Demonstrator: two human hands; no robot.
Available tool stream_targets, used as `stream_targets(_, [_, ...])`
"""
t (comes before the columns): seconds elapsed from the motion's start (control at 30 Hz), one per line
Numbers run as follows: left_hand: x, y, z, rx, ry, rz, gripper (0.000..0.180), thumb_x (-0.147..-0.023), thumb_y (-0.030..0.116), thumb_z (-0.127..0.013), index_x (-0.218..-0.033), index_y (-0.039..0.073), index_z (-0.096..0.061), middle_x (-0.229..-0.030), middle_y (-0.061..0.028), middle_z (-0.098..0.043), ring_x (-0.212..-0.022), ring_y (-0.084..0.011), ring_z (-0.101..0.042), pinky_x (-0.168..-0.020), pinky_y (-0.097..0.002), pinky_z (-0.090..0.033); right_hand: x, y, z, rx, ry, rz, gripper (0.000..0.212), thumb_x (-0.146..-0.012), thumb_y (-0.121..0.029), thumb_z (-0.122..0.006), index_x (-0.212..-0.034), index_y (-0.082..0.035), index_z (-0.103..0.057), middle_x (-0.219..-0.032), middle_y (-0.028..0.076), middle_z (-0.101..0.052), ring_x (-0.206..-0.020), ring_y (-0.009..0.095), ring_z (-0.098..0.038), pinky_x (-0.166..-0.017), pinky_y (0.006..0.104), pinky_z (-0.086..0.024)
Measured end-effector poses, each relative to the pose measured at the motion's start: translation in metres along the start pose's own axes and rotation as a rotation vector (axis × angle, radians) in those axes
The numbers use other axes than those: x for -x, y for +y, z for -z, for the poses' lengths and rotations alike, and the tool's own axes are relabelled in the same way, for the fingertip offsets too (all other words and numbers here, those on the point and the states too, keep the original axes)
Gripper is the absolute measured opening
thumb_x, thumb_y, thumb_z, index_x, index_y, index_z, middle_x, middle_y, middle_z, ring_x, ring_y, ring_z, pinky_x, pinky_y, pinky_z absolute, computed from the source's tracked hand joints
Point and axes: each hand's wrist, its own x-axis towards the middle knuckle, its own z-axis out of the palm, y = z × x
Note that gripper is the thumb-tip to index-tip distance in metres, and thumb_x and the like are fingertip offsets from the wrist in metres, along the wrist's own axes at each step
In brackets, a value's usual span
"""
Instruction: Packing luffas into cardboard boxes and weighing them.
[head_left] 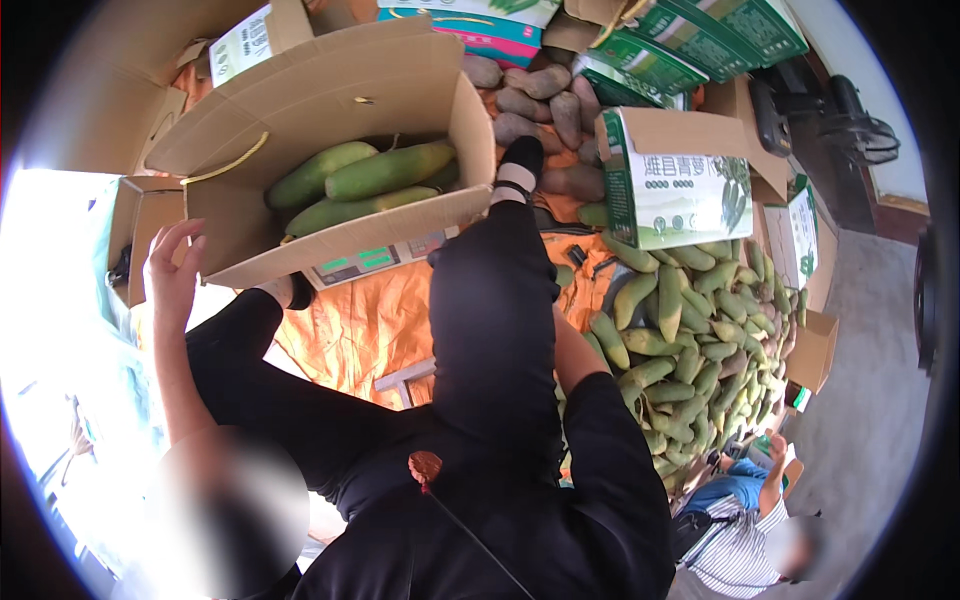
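Note:
An opened cardboard box (345, 85) holds several large green radishes (390, 170) lying on their sides. It rests on a scale (360, 262) whose green-lit displays show below the box's near edge. My left hand (175, 260) is raised beside the box's left near corner, fingers bent and apart, with nothing in it; whether it touches the cardboard I cannot tell. My right forearm (575, 345) reaches forward beside my raised knee (490, 260), and the knee hides the right hand. Just right of that arm lies a big heap of green radishes (690, 330).
Dusty brownish-purple roots (540, 105) lie beyond my foot. A white and green carton (675, 185) stands at the heap's far side, more green cartons (680, 45) behind it. An orange sheet (350, 335) covers the floor. Another person (735, 540) is at lower right, near a fan (850, 125) farther off.

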Motion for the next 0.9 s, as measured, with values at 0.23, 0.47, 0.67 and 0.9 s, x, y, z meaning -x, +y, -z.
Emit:
stream_targets(0.23, [-0.001,0.010,-0.004,-0.021,0.030,-0.037,0.022,-0.077,0.007,-0.064,-0.099,0.004,-0.067,-0.097,-0.0075,-0.064,-0.097,-0.0232,-0.058,-0.087,-0.0323,-0.044,0.022,0.069,0.022,-0.814,0.360,-0.460,0.051,-0.064,-0.010,-0.078,-0.107,-0.005,-0.050,-0.101,0.010,-0.058,-0.094,0.029,-0.057,-0.083,0.0436,-0.044])
stream_targets(0.47, [0.000,0.002,-0.007,-0.013,0.042,-0.096,0.021,-0.076,0.008,-0.066,-0.097,0.006,-0.068,-0.096,-0.0077,-0.064,-0.098,-0.0247,-0.057,-0.087,-0.0342,-0.044,0.056,0.080,0.211,-1.287,0.860,-0.334,0.055,-0.074,0.003,-0.072,-0.121,0.002,-0.042,-0.116,0.010,-0.053,-0.107,0.020,-0.053,-0.089,0.0323,-0.047])
stream_targets(0.67, [-0.001,0.002,-0.006,0.005,0.042,-0.086,0.020,-0.077,0.010,-0.067,-0.097,0.008,-0.068,-0.096,-0.0070,-0.064,-0.100,-0.0260,-0.056,-0.089,-0.0362,-0.044,0.059,0.024,0.366,-1.566,0.964,0.280,0.052,-0.077,0.005,-0.067,-0.123,0.000,-0.044,-0.116,0.010,-0.055,-0.107,0.019,-0.054,-0.094,0.0334,-0.044])
stream_targets(0.9, [0.005,0.004,-0.001,-0.067,0.004,-0.065,0.020,-0.077,0.011,-0.068,-0.097,0.009,-0.068,-0.095,-0.0067,-0.063,-0.099,-0.0257,-0.055,-0.089,-0.0368,-0.044,-0.021,-0.100,0.409,-1.707,0.550,0.629,0.049,-0.073,0.001,-0.076,-0.111,-0.001,-0.045,-0.106,0.009,-0.057,-0.099,0.018,-0.060,-0.086,0.0312,-0.051])
